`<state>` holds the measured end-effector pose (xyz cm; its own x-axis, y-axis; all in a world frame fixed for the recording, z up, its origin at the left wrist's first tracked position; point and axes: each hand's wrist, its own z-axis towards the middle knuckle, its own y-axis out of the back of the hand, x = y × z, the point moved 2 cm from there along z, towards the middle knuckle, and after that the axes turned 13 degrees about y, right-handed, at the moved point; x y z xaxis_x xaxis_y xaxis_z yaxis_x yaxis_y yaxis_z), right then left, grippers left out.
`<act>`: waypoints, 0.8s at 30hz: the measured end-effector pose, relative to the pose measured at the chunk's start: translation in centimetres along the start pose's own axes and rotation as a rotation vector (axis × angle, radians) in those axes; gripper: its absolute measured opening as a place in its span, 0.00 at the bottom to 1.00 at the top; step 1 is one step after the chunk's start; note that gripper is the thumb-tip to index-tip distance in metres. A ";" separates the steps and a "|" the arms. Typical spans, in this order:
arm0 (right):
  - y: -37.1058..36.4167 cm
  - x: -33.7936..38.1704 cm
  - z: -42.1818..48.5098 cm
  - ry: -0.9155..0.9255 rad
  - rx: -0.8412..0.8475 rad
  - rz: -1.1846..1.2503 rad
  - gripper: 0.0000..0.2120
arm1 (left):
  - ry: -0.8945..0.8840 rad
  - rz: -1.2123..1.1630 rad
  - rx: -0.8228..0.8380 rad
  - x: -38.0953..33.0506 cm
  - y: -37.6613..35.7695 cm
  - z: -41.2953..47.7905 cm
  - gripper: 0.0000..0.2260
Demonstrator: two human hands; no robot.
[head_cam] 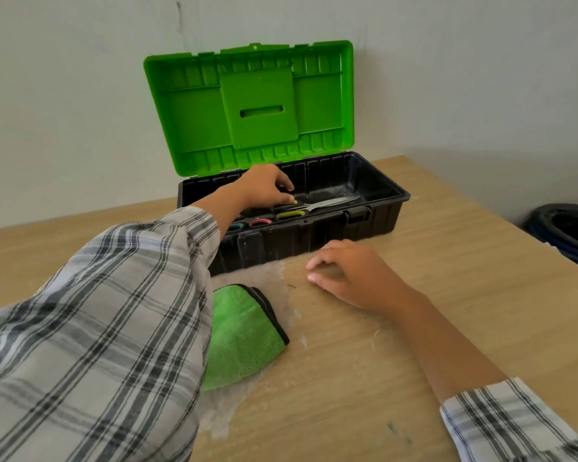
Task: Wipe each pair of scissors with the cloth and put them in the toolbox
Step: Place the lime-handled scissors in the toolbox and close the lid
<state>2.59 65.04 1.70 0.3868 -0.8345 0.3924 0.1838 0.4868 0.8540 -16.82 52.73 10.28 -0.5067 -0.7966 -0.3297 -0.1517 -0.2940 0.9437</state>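
Note:
A black toolbox [374, 215] with its green lid [247, 105] raised stands at the back of the wooden table. Inside it my left hand [266, 188] grips the yellow-lined handle of a pair of scissors [327, 204], whose steel blades point right along the box floor. Two more scissor handles, one with a pink ring [260, 223] and one with a teal ring [236, 227], show at the box's front wall. The green cloth [244, 338] with black edging lies on the table, partly under my left sleeve. My right hand [344, 271] rests on the table, fingers loosely curled, holding nothing.
The table [414, 328] carries a pale dusty smear around the cloth. A white wall stands right behind the toolbox. Off the table's right edge sits a dark round bin [568, 228].

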 end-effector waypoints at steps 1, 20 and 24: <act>0.2 0.3 0.1 0.000 -0.006 0.010 0.10 | 0.008 -0.017 -0.022 0.4 0.5 -0.8 0.16; 11.9 4.8 19.8 0.070 -0.113 -0.287 0.15 | 0.597 -0.623 -0.379 14.5 6.8 -5.0 0.33; 12.0 3.1 25.3 -0.009 -0.100 -0.382 0.29 | 0.631 -0.887 0.027 15.8 5.6 -5.1 0.39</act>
<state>-16.84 61.81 21.80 0.2660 -0.9624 0.0555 0.4001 0.1626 0.9019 -21.37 35.84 10.19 0.3184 -0.4367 -0.8414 -0.2705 -0.8925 0.3608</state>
